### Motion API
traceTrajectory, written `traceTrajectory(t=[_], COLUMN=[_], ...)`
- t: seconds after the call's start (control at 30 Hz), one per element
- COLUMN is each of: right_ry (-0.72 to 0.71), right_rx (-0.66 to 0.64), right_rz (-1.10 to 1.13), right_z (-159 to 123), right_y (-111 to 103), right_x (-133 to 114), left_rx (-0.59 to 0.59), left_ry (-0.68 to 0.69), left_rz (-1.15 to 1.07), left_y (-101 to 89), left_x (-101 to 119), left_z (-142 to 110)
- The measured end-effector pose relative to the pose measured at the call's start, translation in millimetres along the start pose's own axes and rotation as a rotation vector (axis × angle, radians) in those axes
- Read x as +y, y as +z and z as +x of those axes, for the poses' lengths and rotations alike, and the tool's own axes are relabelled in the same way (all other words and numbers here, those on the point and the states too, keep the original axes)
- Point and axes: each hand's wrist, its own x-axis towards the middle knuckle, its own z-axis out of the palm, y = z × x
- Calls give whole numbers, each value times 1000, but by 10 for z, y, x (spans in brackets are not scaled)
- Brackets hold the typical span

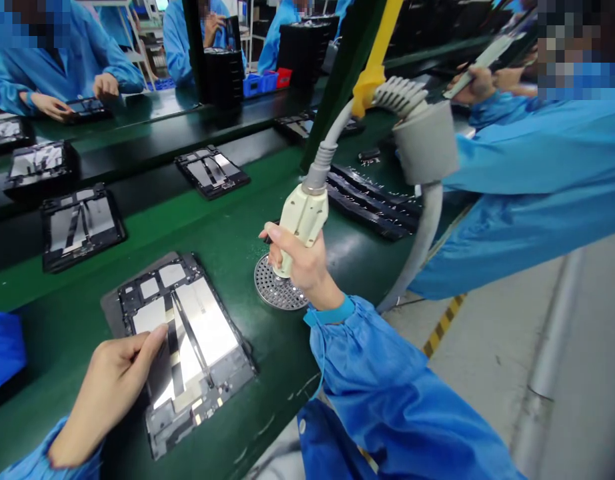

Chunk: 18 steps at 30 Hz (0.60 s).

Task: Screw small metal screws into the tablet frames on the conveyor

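My left hand point(105, 393) rests on the left side of an open tablet chassis point(187, 340) lying on the green bench, fingers together and laid flat, the thumb along the silver plate. My right hand point(300, 263) is wrapped round the cream handle of an electric screwdriver point(305, 217) that hangs from a grey hose. Its tip stands on a round perforated screw tray point(277, 290) just right of the chassis.
More chassis in black trays point(80, 223) ride a belt beyond the bench. Stacked black trays point(372, 200) lie to the right. A co-worker in a blue coat point(527, 173) stands close on my right; others sit across the line.
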Motion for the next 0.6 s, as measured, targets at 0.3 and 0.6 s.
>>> traceTrajectory(t=[0.3, 0.6], right_ry=[11, 27], right_rx=[13, 16], right_rz=[-3, -14], right_z=[-9, -31], right_y=[1, 10], right_x=[3, 32], left_rx=[-25, 40], left_ry=[156, 228], left_rz=[35, 51], left_y=[-58, -262], left_x=[-172, -320], left_z=[14, 87])
